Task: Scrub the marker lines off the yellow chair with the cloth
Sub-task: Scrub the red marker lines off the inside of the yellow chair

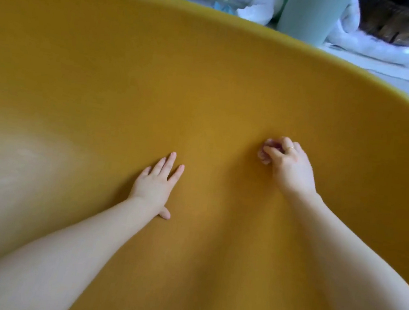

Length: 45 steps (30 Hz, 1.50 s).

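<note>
The yellow chair (206,83) fills almost the whole view, its mustard fabric curving up to a rim at the top. My left hand (156,185) lies flat on the fabric near the middle, fingers straight and slightly spread. To the right, my right hand (289,164) is curled tight, a ring on one finger, and presses a small pale wad against the fabric. That wad looks like the cloth (269,147), mostly hidden under my fingers. No marker lines show on the visible fabric.
Beyond the chair's rim at the top stand a pale green cylinder (309,11), white plastic bags (363,45) and a dark container (397,16). A paler, faded patch (19,159) marks the fabric at the left.
</note>
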Available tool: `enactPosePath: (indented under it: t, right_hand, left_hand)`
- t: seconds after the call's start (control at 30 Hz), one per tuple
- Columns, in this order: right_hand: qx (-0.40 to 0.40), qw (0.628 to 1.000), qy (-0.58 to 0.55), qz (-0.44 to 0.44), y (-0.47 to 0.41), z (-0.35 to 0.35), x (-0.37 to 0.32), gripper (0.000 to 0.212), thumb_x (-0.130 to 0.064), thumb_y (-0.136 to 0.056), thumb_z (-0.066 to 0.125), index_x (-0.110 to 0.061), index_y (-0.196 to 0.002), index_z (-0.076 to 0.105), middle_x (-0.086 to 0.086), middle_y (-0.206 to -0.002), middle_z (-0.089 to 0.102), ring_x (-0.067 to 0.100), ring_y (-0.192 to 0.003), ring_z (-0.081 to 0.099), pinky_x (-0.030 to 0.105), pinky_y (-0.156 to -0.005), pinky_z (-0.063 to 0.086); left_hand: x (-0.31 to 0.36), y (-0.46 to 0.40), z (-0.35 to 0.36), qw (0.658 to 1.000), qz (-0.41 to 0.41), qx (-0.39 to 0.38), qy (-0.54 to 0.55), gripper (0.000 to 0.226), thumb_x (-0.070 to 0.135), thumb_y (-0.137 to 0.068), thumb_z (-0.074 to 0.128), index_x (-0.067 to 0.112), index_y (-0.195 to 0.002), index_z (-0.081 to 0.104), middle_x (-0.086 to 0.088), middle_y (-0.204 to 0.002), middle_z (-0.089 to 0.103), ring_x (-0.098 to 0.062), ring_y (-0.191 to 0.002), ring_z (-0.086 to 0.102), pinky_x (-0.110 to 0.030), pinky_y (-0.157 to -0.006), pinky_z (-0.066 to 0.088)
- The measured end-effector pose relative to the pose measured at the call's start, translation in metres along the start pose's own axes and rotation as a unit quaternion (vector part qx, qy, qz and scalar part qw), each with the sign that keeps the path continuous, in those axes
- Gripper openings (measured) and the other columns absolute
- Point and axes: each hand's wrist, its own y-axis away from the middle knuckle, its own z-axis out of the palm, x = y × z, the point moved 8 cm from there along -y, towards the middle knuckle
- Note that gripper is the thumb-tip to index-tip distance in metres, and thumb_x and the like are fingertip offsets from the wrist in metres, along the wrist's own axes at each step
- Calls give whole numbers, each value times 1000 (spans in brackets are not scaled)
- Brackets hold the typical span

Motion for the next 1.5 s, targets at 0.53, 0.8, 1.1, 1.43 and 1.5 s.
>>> enactPosePath:
  t: [0.53,0.8,1.1,1.43,1.5]
  right_hand:
    - [-140,981,-122,-50,87,78,-99,21,-19,-83,42,-20,-77,61,0,-89,60,24,-73,54,33,-68,50]
    - [8,981,38,191,118,-12,15,20,-1,-87,46,-7,-89,65,13,-108,57,34,-85,49,36,-74,44]
    - [-82,971,-178,139,161,91,-186,30,-4,-71,29,-15,-71,57,5,-94,56,27,-71,50,32,-68,46]
    - [-186,859,-458,132,105,103,-351,34,0,-82,54,-10,-113,65,-8,-83,54,22,-92,54,23,-89,42]
    - [-160,795,-527,255,68,117,-348,31,-10,-85,54,-13,-114,63,-3,-86,62,18,-78,55,34,-76,51]
  left_hand:
    - [-1,1,1,1000,-5,4,26,120,51,-71,72,28,-146,-19,-2,-149,-37,-16,-144,-15,-29,-107,29]
    - [-8,23,-1,996,-18,18,81,96,51,-83,59,12,-149,2,3,-157,-8,-19,-142,16,-33,-106,36]
    - [-96,109,39,997,-74,-10,21,88,56,-85,52,16,-149,7,0,-157,1,-21,-142,15,-35,-108,29]
    - [-212,189,-14,968,-124,175,-130,10,11,-64,73,11,-69,65,-7,-71,59,-26,-66,62,-33,-64,42]
    - [-237,203,-24,961,-138,205,-121,13,12,-66,52,8,-63,64,-10,-68,59,-28,-67,61,-35,-68,40]
